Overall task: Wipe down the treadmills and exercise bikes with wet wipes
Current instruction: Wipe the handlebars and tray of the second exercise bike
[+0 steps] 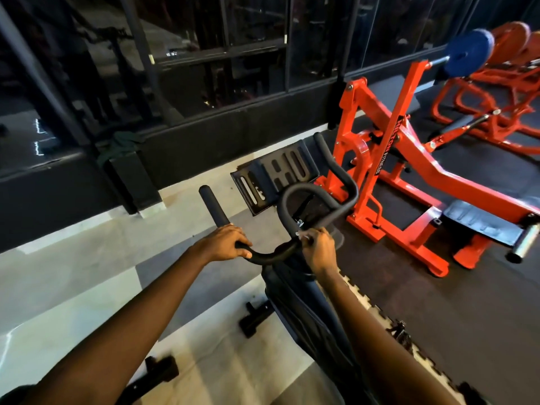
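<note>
Head view shows your left hand (226, 244) curled around the left bend of the handlebar (321, 197), and your right hand (318, 248) closed on the bar near its middle clamp. I judge you hold both sides so the bar stays steady for rubbing. A small pale bit shows at your right hand; whether it is a wet wipe or only a bolt, I cannot tell. The exercise bike (295, 302) stands under your arms on the floor (73, 273), beside an orange machine (388, 159). No wipe pack or other container is visible.
</note>
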